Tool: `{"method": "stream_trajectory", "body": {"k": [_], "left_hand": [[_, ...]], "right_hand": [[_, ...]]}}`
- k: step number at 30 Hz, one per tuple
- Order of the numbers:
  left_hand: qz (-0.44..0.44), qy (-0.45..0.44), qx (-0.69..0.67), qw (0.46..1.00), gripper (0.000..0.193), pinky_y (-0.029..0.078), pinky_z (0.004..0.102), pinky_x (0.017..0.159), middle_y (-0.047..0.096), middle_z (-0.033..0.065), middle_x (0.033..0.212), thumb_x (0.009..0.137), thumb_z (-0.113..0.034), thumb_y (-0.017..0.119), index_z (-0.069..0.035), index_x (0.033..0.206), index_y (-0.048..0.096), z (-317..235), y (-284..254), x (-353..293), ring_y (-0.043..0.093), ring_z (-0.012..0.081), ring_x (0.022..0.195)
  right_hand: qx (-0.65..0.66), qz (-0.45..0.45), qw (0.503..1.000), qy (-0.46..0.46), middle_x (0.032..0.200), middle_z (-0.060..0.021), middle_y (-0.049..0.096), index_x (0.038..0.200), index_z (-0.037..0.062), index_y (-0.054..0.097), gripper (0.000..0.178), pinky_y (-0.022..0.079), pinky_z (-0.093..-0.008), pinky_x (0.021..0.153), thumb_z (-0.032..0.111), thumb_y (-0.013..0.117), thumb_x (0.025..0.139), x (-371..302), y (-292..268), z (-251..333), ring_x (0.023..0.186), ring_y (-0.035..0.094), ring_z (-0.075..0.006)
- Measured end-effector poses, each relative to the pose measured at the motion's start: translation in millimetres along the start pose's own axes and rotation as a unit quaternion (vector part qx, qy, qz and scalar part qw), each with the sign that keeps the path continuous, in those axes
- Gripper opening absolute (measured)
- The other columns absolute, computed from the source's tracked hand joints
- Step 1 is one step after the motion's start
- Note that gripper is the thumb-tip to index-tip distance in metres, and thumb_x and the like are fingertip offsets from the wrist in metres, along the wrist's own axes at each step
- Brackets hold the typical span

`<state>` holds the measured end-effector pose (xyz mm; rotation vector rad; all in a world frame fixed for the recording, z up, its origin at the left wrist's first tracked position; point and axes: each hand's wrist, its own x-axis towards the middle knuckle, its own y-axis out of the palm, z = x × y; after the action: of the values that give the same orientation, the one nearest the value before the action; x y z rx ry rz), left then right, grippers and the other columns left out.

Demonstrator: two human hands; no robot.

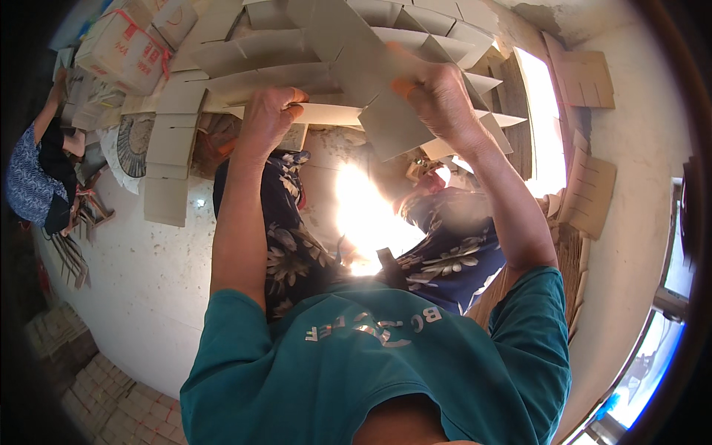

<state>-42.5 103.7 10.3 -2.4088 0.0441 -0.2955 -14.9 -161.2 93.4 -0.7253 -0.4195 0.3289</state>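
Note:
In front of me a grid of interlocking grey-beige cardboard divider strips [259,78] stands on edge. My left hand [268,122] is closed, with orange covers on its fingertips, and pinches the end of a near cardboard strip [334,113]. My right hand [443,104], also with orange finger covers, is closed on a wide cardboard strip [363,63]. That strip lies at a slant across the grid, its near end reaching between my hands. My right fingertips are partly blurred, and where they meet the cardboard is not sharp.
Slotted cardboard strips [170,148] hang over the left edge of the work surface. White printed boxes [122,55] stand at the far left. Another person [41,170] works beyond. Stacked cardboard [122,404] lies at lower left; more pieces [586,193] lean by the right wall.

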Motion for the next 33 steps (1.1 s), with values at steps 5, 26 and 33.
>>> {"method": "stream_trajectory", "body": {"k": [5,26,33], "left_hand": [[-0.018,0.02,0.007,1.0,0.02,0.051,0.0382,0.072,0.068,0.0234,0.086,0.074,-0.002,0.069,0.002,0.094,0.071,1,3,1,0.068,0.035,0.078],[-0.019,0.036,0.084,0.996,0.023,0.049,0.0426,0.082,0.068,0.0191,0.093,0.077,-0.011,0.068,-0.004,0.099,0.072,15,8,12,0.063,0.0359,0.092],[-0.03,0.079,0.15,0.985,0.036,0.049,0.0387,0.085,0.07,0.0165,0.098,0.071,-0.006,0.076,0.0,0.106,0.07,11,-2,9,0.065,0.031,0.094]], "right_hand": [[-0.034,0.045,0.998,-0.036,0.075,-0.0204,0.061,0.119,-0.0007,0.059,0.037,0.049,-0.0344,0.066,-0.004,0.058,0.082,13,10,-8,0.067,0.059,-0.0258],[-0.319,-0.155,0.932,0.074,0.118,-0.0123,0.064,0.13,0.0114,0.058,0.049,0.052,-0.0378,0.086,0.031,0.069,0.087,-31,-50,-86,0.105,0.062,-0.0307],[-0.491,-0.054,0.792,0.359,0.117,-0.0248,0.063,0.119,-0.0066,0.059,0.082,0.047,-0.0519,0.088,0.063,0.067,0.078,-144,-137,-156,0.111,0.06,-0.0366]]}}
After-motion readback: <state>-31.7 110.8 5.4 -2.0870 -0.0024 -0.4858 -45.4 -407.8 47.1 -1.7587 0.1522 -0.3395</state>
